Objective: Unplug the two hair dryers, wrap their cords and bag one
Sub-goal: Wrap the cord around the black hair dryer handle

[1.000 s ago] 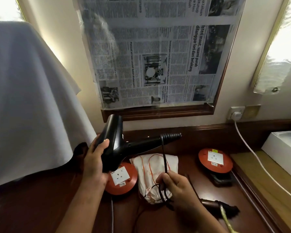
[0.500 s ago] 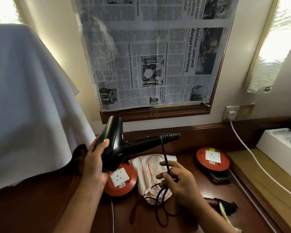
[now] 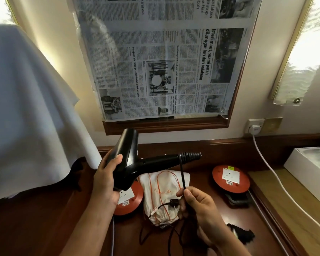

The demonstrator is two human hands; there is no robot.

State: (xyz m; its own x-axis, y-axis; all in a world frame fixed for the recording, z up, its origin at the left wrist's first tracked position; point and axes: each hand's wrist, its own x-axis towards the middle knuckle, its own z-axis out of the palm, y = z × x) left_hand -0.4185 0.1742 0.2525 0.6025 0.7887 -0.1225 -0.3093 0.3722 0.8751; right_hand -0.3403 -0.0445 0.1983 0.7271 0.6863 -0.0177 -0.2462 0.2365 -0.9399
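A white cloth (image 3: 26, 108) drapes over something at the left, and a newspaper sheet (image 3: 164, 58) covers the wood-framed mirror or window above the dark wooden desk (image 3: 35, 228). The black hair dryer (image 3: 129, 163) is held in the air above the desk, barrel tilted up and handle pointing right. The left hand (image 3: 107, 178) grips its barrel from the left side. Under it sits a red extension reel (image 3: 129, 198), and a second red reel (image 3: 230, 177) lies further right. Between them a white drawstring bag (image 3: 161, 193) with orange cord rests flat. The right hand (image 3: 196, 204) pinches the dryer's black cord (image 3: 182, 174) below the handle's ribbed end, the slack looping down onto the desk. A white cable (image 3: 277, 178) runs from the wall socket (image 3: 254, 125).
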